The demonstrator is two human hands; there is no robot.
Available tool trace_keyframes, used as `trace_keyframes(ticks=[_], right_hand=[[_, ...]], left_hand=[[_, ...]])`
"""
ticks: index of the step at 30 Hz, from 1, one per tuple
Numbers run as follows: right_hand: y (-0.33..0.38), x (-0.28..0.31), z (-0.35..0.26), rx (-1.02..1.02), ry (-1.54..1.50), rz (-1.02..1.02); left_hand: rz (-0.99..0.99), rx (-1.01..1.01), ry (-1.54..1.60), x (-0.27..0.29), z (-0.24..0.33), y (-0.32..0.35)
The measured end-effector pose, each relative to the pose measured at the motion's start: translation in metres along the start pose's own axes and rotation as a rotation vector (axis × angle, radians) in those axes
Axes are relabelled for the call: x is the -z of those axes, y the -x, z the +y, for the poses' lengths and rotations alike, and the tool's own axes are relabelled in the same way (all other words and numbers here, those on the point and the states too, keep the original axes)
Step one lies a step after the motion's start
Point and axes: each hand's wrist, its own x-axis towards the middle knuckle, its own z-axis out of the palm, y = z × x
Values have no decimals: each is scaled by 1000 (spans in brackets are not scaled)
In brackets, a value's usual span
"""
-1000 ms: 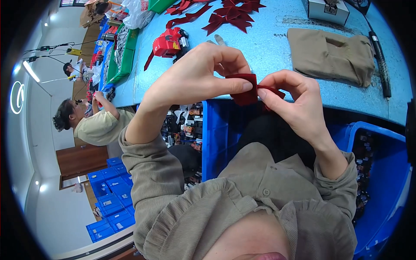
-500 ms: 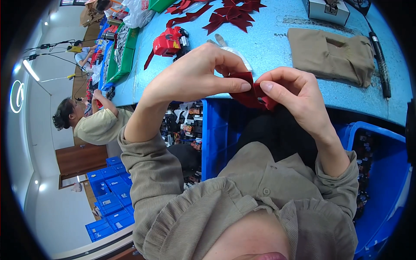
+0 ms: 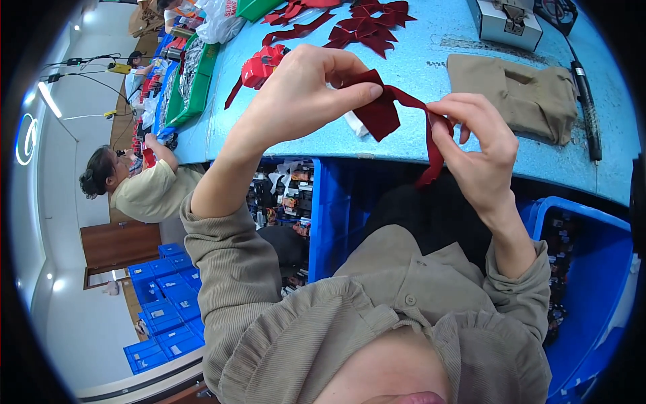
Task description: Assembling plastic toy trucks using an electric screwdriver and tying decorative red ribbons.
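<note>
A dark red ribbon (image 3: 380, 116) is held up between my two hands above the table's near edge. My left hand (image 3: 313, 91) pinches its wide, folded part between thumb and fingers. A narrower strip runs across to my right hand (image 3: 474, 131), whose thumb and fingers close on it, and a loose tail hangs down below. Behind my left hand lies a red toy-like object (image 3: 261, 66), partly covered by the hand. A small white piece (image 3: 356, 124) shows on the table under the ribbon.
Several dark red bows (image 3: 367, 30) lie at the back of the blue table (image 3: 431, 40). To the right are a folded brown cloth (image 3: 515, 94), a black rod-shaped tool (image 3: 587, 111) and a metal box (image 3: 508, 23). Blue bins (image 3: 592, 269) flank my lap. A co-worker (image 3: 145, 185) sits at left.
My hands have moved apart, the left one rising. The ribbon, bunched between them before, is now stretched out with a strip spanning the gap.
</note>
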Motion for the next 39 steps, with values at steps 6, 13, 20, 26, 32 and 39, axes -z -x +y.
trace_keyframes(ticks=[6, 13, 20, 26, 32, 39], right_hand=[[3, -7, -8, 287, 164, 155], [-17, 22, 2, -110, -298, -27], [-18, 10, 21, -582, -1024, -547], [-23, -15, 14, -299, -1098, -739], [-28, -8, -12, -347, -1031, -637], [-32, 12, 4, -327, -852, -747]], left_hand=[[145, -46, 60, -14, 2, -9], [189, -101, 179, -12, 0, -14], [-332, -190, 37, 37, 34, -13], [-377, -238, -113, 60, 57, -8], [-404, -59, -134, 63, 56, 2], [-416, 27, -147, 57, 53, 3]])
